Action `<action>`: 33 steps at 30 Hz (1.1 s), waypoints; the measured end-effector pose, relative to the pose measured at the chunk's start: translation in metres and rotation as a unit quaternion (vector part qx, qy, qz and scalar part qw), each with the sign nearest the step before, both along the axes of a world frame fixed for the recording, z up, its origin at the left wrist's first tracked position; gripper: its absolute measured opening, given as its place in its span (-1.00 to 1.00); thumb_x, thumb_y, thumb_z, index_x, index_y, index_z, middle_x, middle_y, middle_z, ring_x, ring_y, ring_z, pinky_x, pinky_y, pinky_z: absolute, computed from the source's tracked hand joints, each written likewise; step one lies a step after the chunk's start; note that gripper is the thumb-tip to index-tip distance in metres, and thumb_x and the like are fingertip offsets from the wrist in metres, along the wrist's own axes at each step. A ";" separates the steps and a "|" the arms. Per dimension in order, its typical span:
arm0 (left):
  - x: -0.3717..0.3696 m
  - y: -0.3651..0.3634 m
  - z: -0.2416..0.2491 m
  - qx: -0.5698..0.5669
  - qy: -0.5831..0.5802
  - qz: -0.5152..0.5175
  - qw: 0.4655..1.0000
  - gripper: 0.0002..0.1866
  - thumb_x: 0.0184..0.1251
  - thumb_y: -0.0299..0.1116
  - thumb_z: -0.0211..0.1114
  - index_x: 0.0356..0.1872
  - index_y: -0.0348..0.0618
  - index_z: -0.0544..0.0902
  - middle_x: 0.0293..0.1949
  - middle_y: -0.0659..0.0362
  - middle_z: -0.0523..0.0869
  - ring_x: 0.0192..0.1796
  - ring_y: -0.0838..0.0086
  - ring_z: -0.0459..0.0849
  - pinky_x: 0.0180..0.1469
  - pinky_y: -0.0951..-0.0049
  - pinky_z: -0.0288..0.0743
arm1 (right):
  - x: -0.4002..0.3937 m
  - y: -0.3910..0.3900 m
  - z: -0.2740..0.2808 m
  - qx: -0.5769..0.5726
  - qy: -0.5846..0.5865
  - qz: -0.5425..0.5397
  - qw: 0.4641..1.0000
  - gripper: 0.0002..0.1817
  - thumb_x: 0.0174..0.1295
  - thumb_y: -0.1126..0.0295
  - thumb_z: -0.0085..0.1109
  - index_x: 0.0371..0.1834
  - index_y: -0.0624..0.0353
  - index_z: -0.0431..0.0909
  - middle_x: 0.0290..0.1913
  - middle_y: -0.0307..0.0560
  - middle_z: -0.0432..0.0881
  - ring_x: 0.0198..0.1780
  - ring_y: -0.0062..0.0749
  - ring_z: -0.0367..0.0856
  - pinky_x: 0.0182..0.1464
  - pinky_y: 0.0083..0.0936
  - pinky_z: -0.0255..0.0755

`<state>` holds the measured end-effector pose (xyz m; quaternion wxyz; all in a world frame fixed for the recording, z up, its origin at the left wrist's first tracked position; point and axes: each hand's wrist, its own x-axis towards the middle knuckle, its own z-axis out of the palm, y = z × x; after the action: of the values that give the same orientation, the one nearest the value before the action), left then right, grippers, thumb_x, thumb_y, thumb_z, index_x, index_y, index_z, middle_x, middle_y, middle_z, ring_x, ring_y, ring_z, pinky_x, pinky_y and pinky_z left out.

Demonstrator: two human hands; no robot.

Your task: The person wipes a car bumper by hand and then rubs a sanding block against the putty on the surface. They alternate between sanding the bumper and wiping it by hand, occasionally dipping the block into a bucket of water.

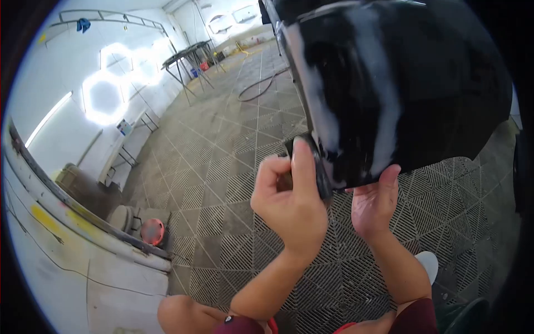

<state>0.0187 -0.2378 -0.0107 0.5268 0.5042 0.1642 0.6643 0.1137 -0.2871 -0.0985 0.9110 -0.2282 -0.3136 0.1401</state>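
A glossy black panel (439, 94), which looks like a car body part, fills the upper right, with dull whitish scuffed bands down its left half. My left hand (295, 195) is closed around a dark flat block (323, 179), perhaps a sanding pad, thumb pointing up along it. The block is held at the panel's lower left edge; whether it presses on the surface cannot be seen exactly. My right hand (377, 203) grips the panel's bottom edge, thumb at the front and the other fingers mostly hidden behind it.
Patterned grey floor tiles (222, 183) stretch below and behind the panel. A hose (261, 92) lies on the floor beyond. Left are a narrow bench (127, 139), a round red object (152, 231) and a wall with lit hexagonal lamps (105, 97). A work stand (189, 55) stands farther back.
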 end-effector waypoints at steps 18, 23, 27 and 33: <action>-0.003 0.012 -0.006 0.068 -0.038 0.040 0.996 -0.71 0.32 -0.54 0.52 -0.50 -0.28 0.55 -0.39 0.23 0.55 -0.43 0.76 0.40 -0.46 0.62 0.20 | -0.004 0.007 0.009 -0.034 -0.004 -0.007 0.999 -0.25 0.61 -0.23 -0.13 0.53 0.20 0.32 0.40 -0.07 0.58 0.37 -0.27 0.60 0.40 -0.23 0.50; -0.016 0.009 -0.034 0.089 0.030 0.058 0.994 -0.76 0.27 -0.55 0.55 -0.46 -0.27 0.61 -0.34 0.15 0.65 -0.42 0.63 0.53 -0.45 0.57 0.36 | 0.001 0.004 0.006 -0.041 -0.018 0.001 0.999 -0.25 0.60 -0.26 -0.15 0.52 0.17 0.36 0.39 -0.09 0.60 0.37 -0.26 0.60 0.37 -0.22 0.52; -0.011 0.019 -0.019 0.170 -0.005 0.090 0.981 -0.79 0.24 -0.56 0.56 -0.45 -0.27 0.64 -0.31 0.04 0.70 -0.44 0.50 0.64 -0.45 0.54 0.43 | -0.006 -0.001 0.010 -0.093 -0.020 -0.032 0.995 -0.25 0.59 -0.27 -0.16 0.52 0.14 0.37 0.39 -0.09 0.60 0.36 -0.26 0.60 0.37 -0.20 0.52; -0.015 0.027 -0.028 0.204 0.012 0.100 0.974 -0.81 0.18 -0.57 0.58 -0.43 -0.30 0.66 -0.24 -0.06 0.74 -0.37 0.40 0.73 -0.41 0.52 0.53 | -0.006 0.004 0.013 -0.022 -0.054 0.026 0.998 -0.26 0.65 -0.23 -0.26 0.56 0.15 0.33 0.43 -0.05 0.58 0.38 -0.24 0.58 0.48 -0.24 0.39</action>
<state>0.0039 -0.2108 -0.0389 0.3419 0.5895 0.0814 0.7273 0.1076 -0.2832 -0.0858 0.8836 -0.2476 -0.3646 0.1581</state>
